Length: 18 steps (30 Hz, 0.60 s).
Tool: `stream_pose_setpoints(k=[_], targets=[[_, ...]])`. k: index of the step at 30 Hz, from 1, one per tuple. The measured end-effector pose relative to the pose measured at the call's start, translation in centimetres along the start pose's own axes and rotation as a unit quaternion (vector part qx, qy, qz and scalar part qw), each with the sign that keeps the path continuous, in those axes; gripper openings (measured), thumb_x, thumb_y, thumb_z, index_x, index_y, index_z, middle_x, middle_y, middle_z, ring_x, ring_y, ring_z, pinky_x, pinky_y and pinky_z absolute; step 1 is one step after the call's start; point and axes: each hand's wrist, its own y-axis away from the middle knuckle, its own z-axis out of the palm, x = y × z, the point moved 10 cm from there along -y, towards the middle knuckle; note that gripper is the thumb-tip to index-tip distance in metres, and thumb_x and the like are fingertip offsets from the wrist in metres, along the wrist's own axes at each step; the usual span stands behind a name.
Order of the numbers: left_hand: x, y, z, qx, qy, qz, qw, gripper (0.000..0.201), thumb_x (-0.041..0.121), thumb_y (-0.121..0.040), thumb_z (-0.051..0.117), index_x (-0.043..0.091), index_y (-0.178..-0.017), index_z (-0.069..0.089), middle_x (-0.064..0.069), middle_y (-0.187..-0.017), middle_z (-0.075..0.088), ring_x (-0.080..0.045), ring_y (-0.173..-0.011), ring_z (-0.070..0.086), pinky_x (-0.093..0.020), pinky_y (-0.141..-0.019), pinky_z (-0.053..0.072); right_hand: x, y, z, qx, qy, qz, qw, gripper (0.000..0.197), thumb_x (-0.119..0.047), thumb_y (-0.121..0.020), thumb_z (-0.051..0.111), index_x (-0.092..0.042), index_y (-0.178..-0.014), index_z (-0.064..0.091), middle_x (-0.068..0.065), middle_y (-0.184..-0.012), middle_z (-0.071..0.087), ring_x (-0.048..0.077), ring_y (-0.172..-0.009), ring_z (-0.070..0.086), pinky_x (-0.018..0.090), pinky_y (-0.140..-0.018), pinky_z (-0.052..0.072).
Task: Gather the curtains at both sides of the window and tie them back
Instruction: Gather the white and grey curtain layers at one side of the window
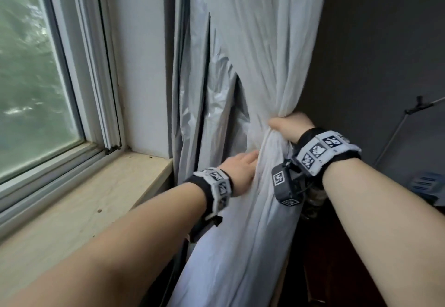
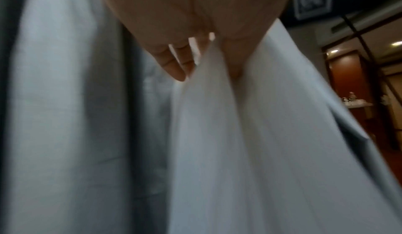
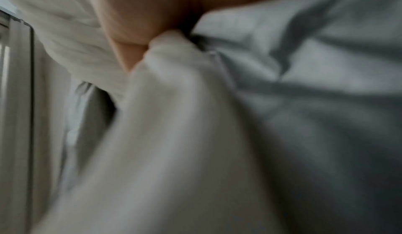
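A white curtain (image 1: 252, 42) hangs to the right of the window, with a shiny silver lining (image 1: 192, 104) showing on its window side. My right hand (image 1: 286, 124) grips the curtain bunched into a waist at about sill height; the right wrist view shows the thumb (image 3: 130, 48) wrapped by gathered cloth (image 3: 174, 117). My left hand (image 1: 240, 164) reaches into the folds just below and to the left. Its fingers (image 2: 176, 65) lie fairly straight on one side of a fold of fabric (image 2: 217, 134), the thumb (image 2: 234, 62) on the other. The fingertips are hidden by cloth in the head view.
The window (image 1: 36, 78) and its pale wooden sill (image 1: 96, 198) lie to the left. A dark wall (image 1: 373, 54) stands right of the curtain, with a thin metal rod (image 1: 395, 128) and a blue object (image 1: 426, 184) beside it. Dark wooden furniture (image 1: 325, 270) sits below my right forearm.
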Motion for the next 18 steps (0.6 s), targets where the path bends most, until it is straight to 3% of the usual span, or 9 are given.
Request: stream_pose_setpoints(k=[3, 6, 9, 11, 12, 13, 15, 16, 18], targets=[[-3.7, 1.4, -4.0, 0.11, 0.085, -0.016, 0.99, 0.051, 0.046, -0.084, 0.036, 0.021, -0.124, 0.055, -0.004, -0.123, 0.058, -0.028, -0.111, 0.053, -0.038, -0.098, 0.04, 0.5, -0.1, -1.0, -0.008, -0.021, 0.007, 1.0, 0.036, -0.015, -0.081, 0.061, 0.0, -0.114, 0.061, 0.012, -0.12, 0.062, 0.023, -0.116, 0.056, 0.026, -0.089, 0.043], [-9.8, 3.5, -8.8, 0.287, 0.137, -0.208, 0.925, 0.049, 0.042, -0.082, 0.059, 0.011, -0.118, 0.05, -0.009, -0.125, 0.047, -0.027, -0.118, 0.045, -0.036, -0.099, 0.037, 0.6, 0.1, -0.5, -0.018, -0.074, 0.007, 0.997, 0.029, -0.01, -0.082, 0.058, -0.001, -0.109, 0.061, 0.007, -0.104, 0.06, 0.02, -0.106, 0.056, 0.024, -0.086, 0.039], [-12.6, 4.4, -9.7, 0.305, 0.167, -0.339, 0.874, 0.079, 0.05, -0.071, 0.069, 0.016, -0.132, 0.033, -0.008, -0.138, 0.032, -0.026, -0.129, 0.035, -0.041, -0.106, 0.033, 1.0, 0.5, 0.4, -0.023, -0.137, 0.037, 0.99, 0.019, -0.021, -0.063, 0.059, -0.007, -0.076, 0.059, 0.001, -0.084, 0.059, 0.021, -0.095, 0.056, 0.029, -0.084, 0.042], [-13.8, 4.5, -9.8, 0.312, 0.187, -0.375, 0.853, 0.084, 0.05, -0.068, 0.071, 0.018, -0.133, 0.029, -0.009, -0.141, 0.028, -0.028, -0.131, 0.032, -0.043, -0.107, 0.032, 1.2, 0.6, 0.8, -0.038, -0.169, 0.036, 0.984, 0.024, -0.027, -0.055, 0.064, -0.015, -0.075, 0.06, 0.002, -0.088, 0.064, 0.02, -0.097, 0.058, 0.029, -0.089, 0.045], [-14.4, 4.5, -9.8, 0.314, 0.19, -0.385, 0.847, 0.083, 0.048, -0.068, 0.072, 0.017, -0.132, 0.03, -0.01, -0.14, 0.029, -0.03, -0.129, 0.033, -0.043, -0.106, 0.033, 1.3, 0.5, 1.0, -0.053, -0.185, 0.028, 0.981, 0.033, -0.028, -0.057, 0.074, -0.015, -0.086, 0.063, 0.003, -0.099, 0.067, 0.019, -0.101, 0.06, 0.03, -0.095, 0.045], [-15.1, 4.5, -9.9, 0.317, 0.197, -0.389, 0.842, 0.076, 0.044, -0.07, 0.071, 0.015, -0.129, 0.032, -0.011, -0.138, 0.032, -0.032, -0.126, 0.037, -0.042, -0.103, 0.035, 1.2, 0.6, 1.1, -0.069, -0.187, 0.02, 0.98, 0.042, -0.028, -0.063, 0.081, -0.014, -0.098, 0.064, 0.002, -0.109, 0.066, 0.017, -0.105, 0.06, 0.03, -0.098, 0.044], [-16.3, 4.1, -9.8, 0.309, 0.224, -0.371, 0.847, 0.043, 0.032, -0.08, 0.063, 0.013, -0.111, 0.041, -0.015, -0.125, 0.046, -0.035, -0.112, 0.049, -0.037, -0.089, 0.04, 1.2, 0.5, 0.5, -0.06, -0.145, 0.009, 0.988, 0.045, -0.021, -0.072, 0.077, -0.009, -0.113, 0.063, 0.004, -0.114, 0.065, 0.017, -0.108, 0.06, 0.026, -0.095, 0.043], [-16.6, 3.8, -9.7, 0.292, 0.231, -0.354, 0.858, 0.024, 0.028, -0.086, 0.056, 0.013, -0.099, 0.042, -0.017, -0.115, 0.053, -0.035, -0.102, 0.053, -0.034, -0.08, 0.04, 1.4, 0.3, -0.4, -0.023, -0.113, 0.01, 0.993, 0.043, -0.016, -0.075, 0.074, -0.005, -0.114, 0.062, 0.005, -0.113, 0.064, 0.017, -0.109, 0.059, 0.024, -0.09, 0.043], [-16.6, 3.2, -9.7, 0.285, 0.239, -0.298, 0.879, 0.014, 0.023, -0.091, 0.049, 0.014, -0.084, 0.042, -0.013, -0.093, 0.056, -0.029, -0.084, 0.052, -0.028, -0.071, 0.036, 2.1, -0.2, -2.3, 0.067, -0.08, 0.029, 0.994, 0.035, -0.014, -0.079, 0.067, -0.001, -0.111, 0.064, 0.006, -0.105, 0.064, 0.013, -0.105, 0.058, 0.021, -0.08, 0.04]])
